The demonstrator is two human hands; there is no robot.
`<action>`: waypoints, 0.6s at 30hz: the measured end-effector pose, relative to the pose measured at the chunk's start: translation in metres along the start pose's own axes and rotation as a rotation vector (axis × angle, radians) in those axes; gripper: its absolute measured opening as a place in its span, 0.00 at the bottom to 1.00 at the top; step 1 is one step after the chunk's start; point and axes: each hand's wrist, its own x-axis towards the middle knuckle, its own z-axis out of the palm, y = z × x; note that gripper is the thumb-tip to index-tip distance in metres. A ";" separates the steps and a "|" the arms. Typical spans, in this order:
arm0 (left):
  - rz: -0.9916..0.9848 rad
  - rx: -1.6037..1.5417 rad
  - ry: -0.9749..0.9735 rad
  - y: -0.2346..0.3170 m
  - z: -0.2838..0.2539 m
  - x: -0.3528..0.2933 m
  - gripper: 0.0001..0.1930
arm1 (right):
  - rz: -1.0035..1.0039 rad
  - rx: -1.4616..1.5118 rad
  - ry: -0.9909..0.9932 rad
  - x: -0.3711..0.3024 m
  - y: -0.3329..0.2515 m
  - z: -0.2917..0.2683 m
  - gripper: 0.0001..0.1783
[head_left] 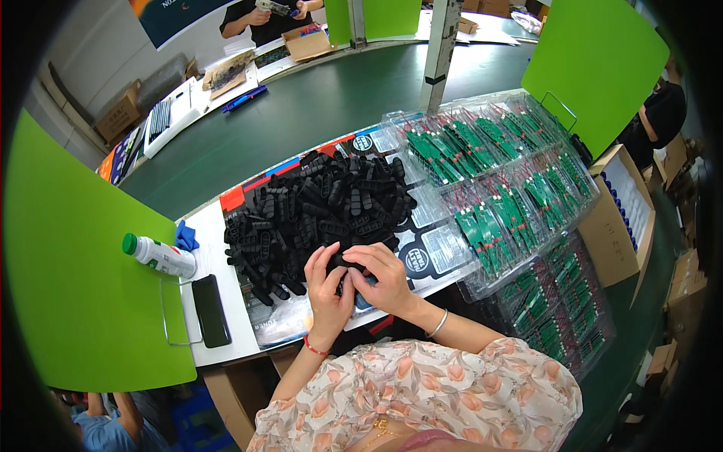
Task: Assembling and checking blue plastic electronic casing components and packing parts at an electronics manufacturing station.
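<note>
- I am looking down on a white tabletop (pixel 218 301) fenced by bright green dividers (pixel 83 301), with a dark green conveyor belt (pixel 316 105) running past at 12 o'clock.
- My left hand (pixel 327 290) and right hand (pixel 384 279) are meeting just below centre, fingers curled together around a small black plastic piece (pixel 348 262).
- Both grips are pinching that piece from either side; most of it is hiding behind my fingers, so I cannot tell its exact shape.
- A big heap of black plastic parts (pixel 316 207) is lying right above my hands toward 12 o'clock, its near edge touching my fingertips.
- Clear trays of green circuit boards (pixel 497 173) are spreading from 1 to 4 o'clock, stacked near the tabletop's right edge.
- A white bottle with a green cap (pixel 158 256) is lying on its side at 9 o'clock, with a blue cloth (pixel 186 237) just beside it.
- A black phone (pixel 211 310) is resting flat at 8 o'clock, near the bottle.
- An open cardboard box (pixel 625 218) is sitting at 3 o'clock.
- Another person's hands (pixel 260 15) are working across the belt at 11 o'clock.
</note>
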 end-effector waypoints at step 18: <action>0.014 0.001 -0.007 -0.002 -0.002 0.000 0.05 | 0.029 -0.003 -0.025 0.000 0.001 0.000 0.14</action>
